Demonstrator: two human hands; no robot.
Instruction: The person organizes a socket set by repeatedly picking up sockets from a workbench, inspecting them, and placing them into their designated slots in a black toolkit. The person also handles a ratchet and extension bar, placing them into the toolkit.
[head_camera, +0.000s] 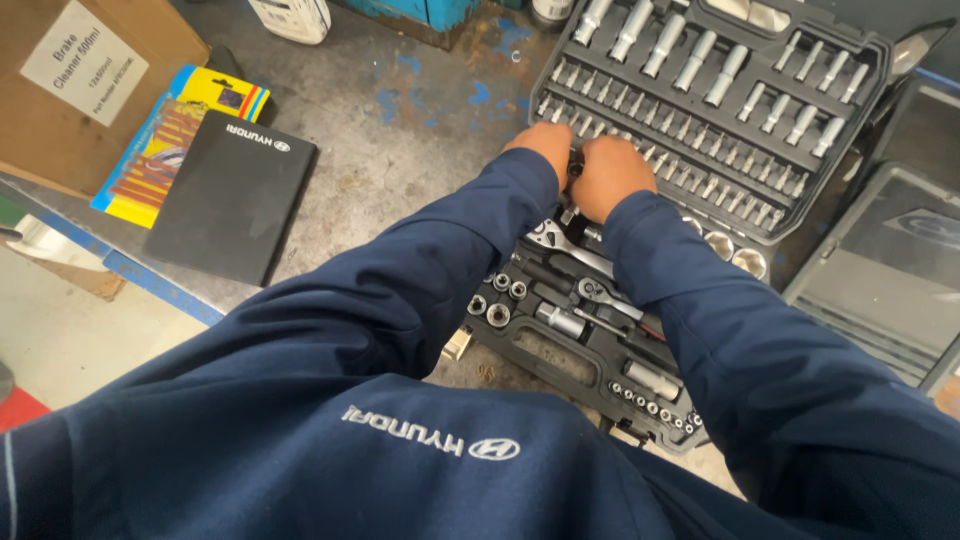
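— What are your hands doing?

— Your left hand (543, 148) and right hand (608, 175) are pressed together, clamped on a small dark tool (575, 163) over the open socket set case (840, 110).

— The risk?

— If it slips, you could knock the loose sockets (497, 300) off the desk (400, 120).

You see silver sockets (700, 60) in a black socket-set case (560, 350), your navy sleeves (470, 250), and a yellow-blue packet (160, 140).

Brown carton (60, 110) with white label (83, 62); yellow-blue packet (160, 140) beside it.
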